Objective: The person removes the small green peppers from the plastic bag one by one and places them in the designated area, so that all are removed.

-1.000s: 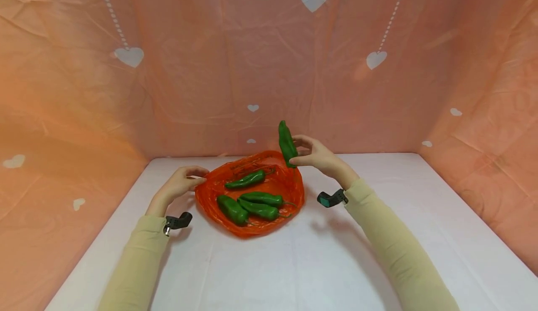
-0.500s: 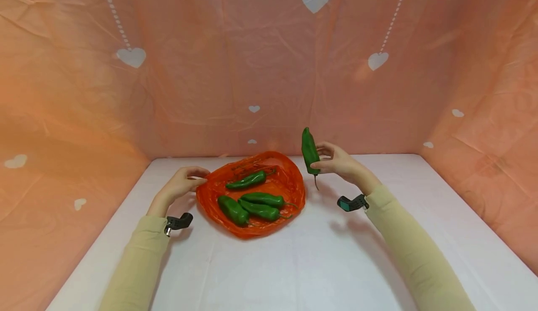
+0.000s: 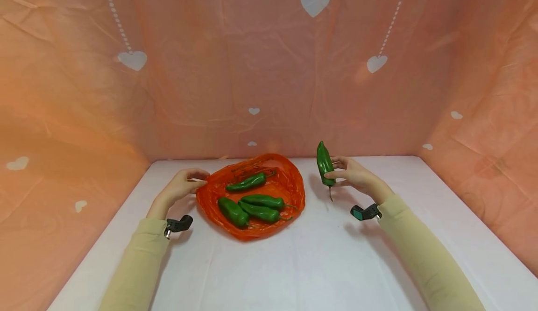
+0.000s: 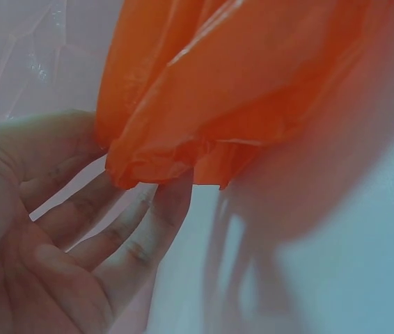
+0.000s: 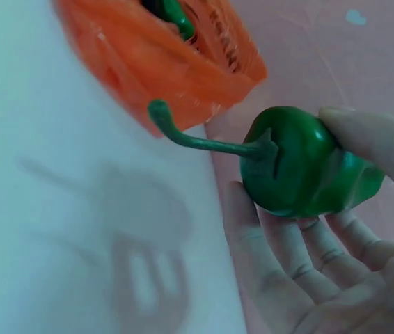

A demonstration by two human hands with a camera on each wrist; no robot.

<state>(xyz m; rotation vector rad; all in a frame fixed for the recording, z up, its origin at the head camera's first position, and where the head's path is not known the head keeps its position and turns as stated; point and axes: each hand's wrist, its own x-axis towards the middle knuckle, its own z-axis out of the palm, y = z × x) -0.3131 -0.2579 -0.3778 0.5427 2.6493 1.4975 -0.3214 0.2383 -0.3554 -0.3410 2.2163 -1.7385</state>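
Note:
An orange-red plastic bag [image 3: 300,194] lies spread wide on the table, its rim rolled down like a bowl. Inside are several green peppers, one [image 3: 248,182] toward the back and others [image 3: 233,212] grouped at the front. At the bag's left rim, my left hand [image 3: 181,187] pinches the plastic between thumb and fingers; the left wrist view shows the folded edge [image 4: 162,156] at the fingertips. To the right of the bag, my right hand [image 3: 355,175] holds another green pepper [image 3: 324,162] above the table, tip up and stem [image 5: 204,144] down, thumb on one side and fingers on the other.
A white-covered table [image 3: 260,273] extends around the bag. Pink-orange sheeting with white hearts [image 3: 235,68] hangs behind and along both sides. Each wrist wears a small black camera [image 3: 364,213].
My right hand has carried its pepper rightward, away from over the bag's right rim, and lowered it toward the table. The left hand stays at the bag's left rim.

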